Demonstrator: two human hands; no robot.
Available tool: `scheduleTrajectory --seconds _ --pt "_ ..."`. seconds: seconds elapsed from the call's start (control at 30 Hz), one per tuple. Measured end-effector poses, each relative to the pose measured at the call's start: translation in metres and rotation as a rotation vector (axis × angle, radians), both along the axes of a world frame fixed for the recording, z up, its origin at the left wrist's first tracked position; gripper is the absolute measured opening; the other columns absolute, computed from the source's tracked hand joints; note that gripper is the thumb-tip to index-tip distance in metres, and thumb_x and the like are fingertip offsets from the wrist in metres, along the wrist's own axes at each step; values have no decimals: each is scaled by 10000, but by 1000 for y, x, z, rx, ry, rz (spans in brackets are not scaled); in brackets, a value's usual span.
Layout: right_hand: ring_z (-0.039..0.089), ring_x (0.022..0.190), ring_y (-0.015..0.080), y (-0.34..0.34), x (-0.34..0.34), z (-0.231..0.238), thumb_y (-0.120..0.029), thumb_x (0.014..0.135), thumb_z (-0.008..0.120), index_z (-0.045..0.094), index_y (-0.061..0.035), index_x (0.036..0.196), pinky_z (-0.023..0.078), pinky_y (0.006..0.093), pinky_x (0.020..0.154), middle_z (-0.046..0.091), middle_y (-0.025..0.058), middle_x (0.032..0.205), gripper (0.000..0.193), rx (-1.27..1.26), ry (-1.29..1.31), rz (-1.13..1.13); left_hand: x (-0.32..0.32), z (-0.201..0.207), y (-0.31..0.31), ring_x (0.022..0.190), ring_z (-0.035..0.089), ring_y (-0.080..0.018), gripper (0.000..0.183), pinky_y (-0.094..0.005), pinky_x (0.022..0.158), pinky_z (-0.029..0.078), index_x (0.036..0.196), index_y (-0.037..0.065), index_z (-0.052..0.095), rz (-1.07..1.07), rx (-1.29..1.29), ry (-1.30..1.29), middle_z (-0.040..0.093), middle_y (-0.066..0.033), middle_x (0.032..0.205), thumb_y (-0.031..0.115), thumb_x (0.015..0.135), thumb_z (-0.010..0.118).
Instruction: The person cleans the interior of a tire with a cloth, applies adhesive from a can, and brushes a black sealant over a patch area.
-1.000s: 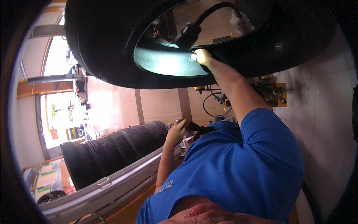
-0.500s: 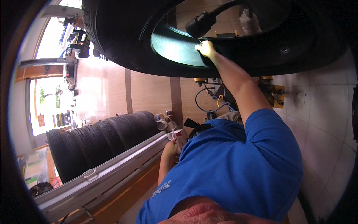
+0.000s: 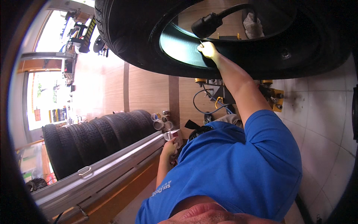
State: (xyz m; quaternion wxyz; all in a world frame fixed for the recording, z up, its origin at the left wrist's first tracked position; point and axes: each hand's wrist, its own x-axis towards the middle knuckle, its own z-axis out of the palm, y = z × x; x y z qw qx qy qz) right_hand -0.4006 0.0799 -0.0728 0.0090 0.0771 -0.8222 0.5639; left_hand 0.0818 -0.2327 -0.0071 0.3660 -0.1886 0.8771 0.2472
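A big black tire (image 3: 130, 48) hangs across the top of the view, its inner wall lit by a black lamp (image 3: 207, 25) on a bendable arm. My right hand (image 3: 209, 50) reaches into the tire, fingers closed and close to the lit rubber. Something thin shows at its fingertips, too small to name. Lower down, by my left side, my left hand (image 3: 169, 148) is closed beside a white-and-red box (image 3: 176, 135) and a white cup (image 3: 167, 136). What it grips, if anything, I cannot make out.
Several tires (image 3: 97, 136) stand in a row at left, behind a white-edged counter (image 3: 112, 158). Several round containers (image 3: 158, 124) stand at its end. Below the hanging tire are yellow machine parts (image 3: 278, 100) and a blue hose (image 3: 194, 104). A wrapped bundle (image 3: 253, 27) shows through the tire.
The view has shifted slightly, so the tire and lamp appear a little further right and the tire row further left. Both hands keep nearly the same places.
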Motion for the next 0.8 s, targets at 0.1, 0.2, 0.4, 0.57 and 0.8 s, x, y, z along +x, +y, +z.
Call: scheduleTrajectory --seconds 0.1,0.2,0.4,0.57,0.8 --pt "518 524 300 -1 6 3 -257 717 650 577 -27 618 430 406 563 567 182 608 261 -35 -23 -24 -4 3 4 1033 603 -349 507 -378 884 462 1300 40 501 23 15 -4 606 -247 1117 209 827 574" --pt "523 522 294 -5 4 6 -230 702 647 574 -29 606 432 410 557 573 183 609 235 27 -61 -134 -7 5 2 1048 600 -343 510 -373 889 461 1308 42 492 39 4 -4 604 -244 1131 206 834 581" --pt "570 567 335 -8 1 5 -239 710 615 603 -37 623 447 423 573 599 192 642 220 91 -76 -126 -5 3 6 1073 591 -338 504 -366 906 453 1313 44 488 54 -10 -42 599 -240 1153 188 840 584" --pt "585 610 352 -2 -7 6 -228 721 598 630 -45 693 460 423 609 603 198 674 188 180 43 115 -3 2 13 1096 584 -321 510 -356 920 442 1322 48 483 62 37 -54 592 -243 1173 179 839 583" --pt "572 706 330 15 6 26 -257 799 598 616 -57 816 442 381 668 610 182 789 201 354 87 308 -14 10 19 1036 608 -279 515 -336 897 446 1316 18 484 95 32 -52 620 -222 1135 167 834 587"
